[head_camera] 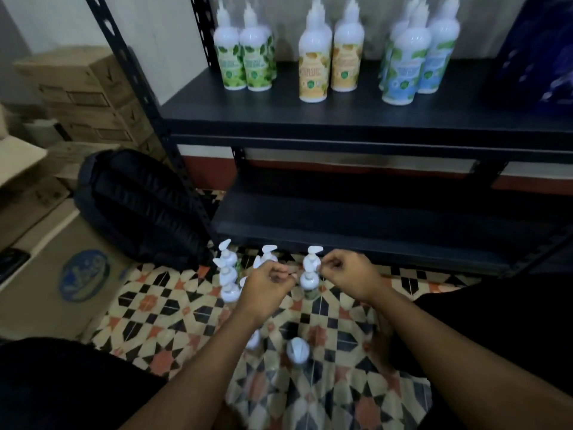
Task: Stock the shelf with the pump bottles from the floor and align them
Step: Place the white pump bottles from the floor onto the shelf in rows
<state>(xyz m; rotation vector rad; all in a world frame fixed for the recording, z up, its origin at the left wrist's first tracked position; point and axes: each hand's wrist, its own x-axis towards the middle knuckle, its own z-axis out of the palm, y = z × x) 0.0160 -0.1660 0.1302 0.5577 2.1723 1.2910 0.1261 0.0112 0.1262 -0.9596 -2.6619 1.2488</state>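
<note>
Close in, fingers (329,264) of the right hand (350,276) were curled beside the pump head of one upright floor bottle (310,279). The left hand (266,290) was curled likewise over the bottle cluster (228,276) just beside it. With the motion blur, I could not tell whether either hand actually gripped a pump. Two more bottles (298,349) stood nearer the body on the tiled floor (173,308). Progress, judged: partly done. The upper shelf (341,119) carried a green group (245,60), a yellow group (328,57) and a blue group (415,60). One yellow and one blue bottle sat forward of their neighbours, so aligning was left, and several bottles were not yet lifted. A backpack (139,206) leaned at the shelf post with cartons (83,94) behind it; neither blocked the reach.
</note>
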